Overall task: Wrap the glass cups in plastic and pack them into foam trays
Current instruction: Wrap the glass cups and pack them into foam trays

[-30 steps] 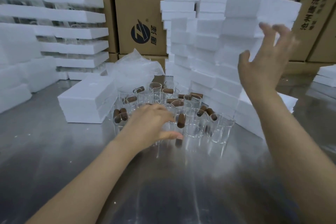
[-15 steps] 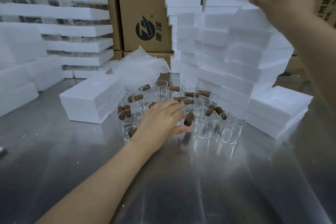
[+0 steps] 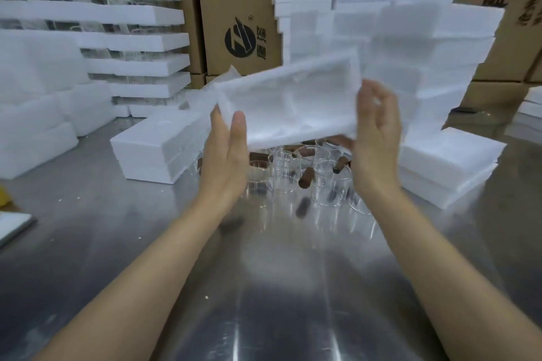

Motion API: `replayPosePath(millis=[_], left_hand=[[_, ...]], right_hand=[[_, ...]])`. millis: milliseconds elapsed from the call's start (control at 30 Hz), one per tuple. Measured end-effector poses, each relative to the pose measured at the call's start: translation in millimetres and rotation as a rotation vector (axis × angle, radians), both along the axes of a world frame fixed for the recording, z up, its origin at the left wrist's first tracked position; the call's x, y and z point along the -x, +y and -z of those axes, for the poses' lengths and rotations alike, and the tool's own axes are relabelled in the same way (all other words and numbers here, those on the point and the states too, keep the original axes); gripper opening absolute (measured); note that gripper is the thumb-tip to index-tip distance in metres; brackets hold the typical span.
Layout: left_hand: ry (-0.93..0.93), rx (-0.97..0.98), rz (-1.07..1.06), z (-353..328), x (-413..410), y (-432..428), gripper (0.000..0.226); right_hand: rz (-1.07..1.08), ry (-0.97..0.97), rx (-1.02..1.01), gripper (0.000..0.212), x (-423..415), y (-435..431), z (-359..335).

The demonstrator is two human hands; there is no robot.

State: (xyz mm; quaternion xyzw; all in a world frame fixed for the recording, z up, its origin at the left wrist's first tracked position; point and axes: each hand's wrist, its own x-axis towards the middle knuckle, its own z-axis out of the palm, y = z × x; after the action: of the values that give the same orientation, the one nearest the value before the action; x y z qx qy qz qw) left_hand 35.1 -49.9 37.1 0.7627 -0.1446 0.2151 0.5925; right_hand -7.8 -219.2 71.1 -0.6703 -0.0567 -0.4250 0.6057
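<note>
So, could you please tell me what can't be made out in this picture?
All in the head view:
The foam tray: motion blur smears its compartments, so their count is unclear.
The glass cups: the foam tray, left hand and right hand hide several; no count possible.
The yellow object: cut off by the left edge, unidentifiable.

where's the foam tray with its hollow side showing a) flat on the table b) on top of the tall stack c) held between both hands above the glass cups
c: the foam tray hangs tilted, left hand at one end, right hand at the other, glass cups below.
</note>
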Motion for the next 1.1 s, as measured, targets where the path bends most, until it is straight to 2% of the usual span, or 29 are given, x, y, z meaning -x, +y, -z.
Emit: replayPosePath(millis=[33, 133, 233, 300, 400, 533, 633, 700, 767, 833, 900, 1033, 1100], left_hand=[[0.021, 0.053, 0.006, 0.2, -6.5, 2.9, 0.059], [0.087, 0.125, 0.089, -5.0, -17.4, 14.0, 0.043], [0.148, 0.065, 0.133, -6.1, -22.1, 16.6, 0.03], [0.123, -0.05, 0.085, -2.5, -21.9, 16.3, 0.023], [0.02, -0.309, -0.062, 4.8, -22.3, 15.0, 0.028], [0.045, -0.423, -0.109, 7.0, -23.3, 15.2, 0.051], [-0.036, -0.586, -0.189, 10.9, -23.1, 18.1, 0.064], [-0.03, -0.612, -0.203, 9.2, -21.7, 18.0, 0.071], [0.066, -0.481, -0.21, 4.2, -24.6, 16.9, 0.074], [0.1, -0.265, -0.236, -3.1, -31.2, 22.2, 0.059], [0.065, -0.216, -0.274, -11.2, -44.3, 30.5, 0.039], [0.079, -0.441, -0.303, -30.0, -99.1, 36.9, 0.025], [0.058, -0.606, -0.342, -39.2, -126.3, 30.5, 0.028]], right_hand=[[-0.102, 0.097, -0.059, 0.016, -2.7, -0.8, 6.1], [-0.082, 0.275, -0.055, 0.02, -11.9, -13.1, 20.3], [0.058, 0.376, 0.16, 0.023, -16.0, -24.9, 31.9], [0.13, 0.409, 0.276, 0.034, -19.7, -29.1, 37.8], [0.243, 0.413, 0.452, 0.048, -20.0, -29.6, 36.2], [0.326, 0.484, 0.609, 0.057, -22.5, -32.1, 41.2], [0.36, 0.564, 0.66, 0.06, -23.0, -31.8, 42.3], [0.371, 0.567, 0.67, 0.059, -22.1, -30.2, 41.3], [0.409, 0.539, 0.676, 0.059, -20.2, -30.2, 41.4], [0.452, 0.457, 0.719, 0.054, -18.8, -28.7, 42.0], [0.482, 0.356, 0.757, 0.05, -17.1, -26.0, 40.6], [0.446, 0.265, 0.861, 0.055, -19.5, -20.6, 39.1], [0.421, 0.254, 0.92, 0.054, -20.0, -18.3, 42.6]])
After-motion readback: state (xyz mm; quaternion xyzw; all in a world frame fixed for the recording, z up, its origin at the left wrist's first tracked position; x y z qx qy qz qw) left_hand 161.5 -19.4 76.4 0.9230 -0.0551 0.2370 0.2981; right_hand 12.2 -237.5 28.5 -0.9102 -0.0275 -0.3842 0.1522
